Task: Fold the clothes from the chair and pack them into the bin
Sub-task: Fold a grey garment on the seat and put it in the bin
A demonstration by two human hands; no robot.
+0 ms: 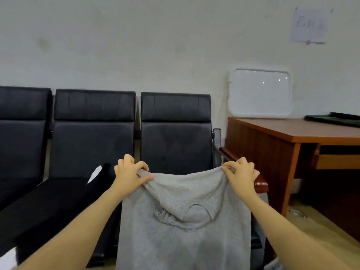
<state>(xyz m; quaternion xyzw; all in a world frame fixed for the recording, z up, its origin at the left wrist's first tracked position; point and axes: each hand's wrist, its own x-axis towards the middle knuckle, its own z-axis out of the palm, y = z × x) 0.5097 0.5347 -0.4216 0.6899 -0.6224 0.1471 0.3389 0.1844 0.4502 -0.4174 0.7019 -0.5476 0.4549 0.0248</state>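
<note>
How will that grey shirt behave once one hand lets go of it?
Probably floppy: the grey shirt sags between the left hand and right hand that pinch it. It looks thin and light, so the freed corner would likely drop and swing sideways.

A scuffed, off-white wall (155,45) runs behind a row of black padded seats (93,133), and a sheet of paper (308,26) is taped high on it to the right. Beside the seats stands a reddish-brown wooden table (288,131) with a white tray (261,93) leaning against the wall. The floor (319,230) is pale and wood-toned.
</note>
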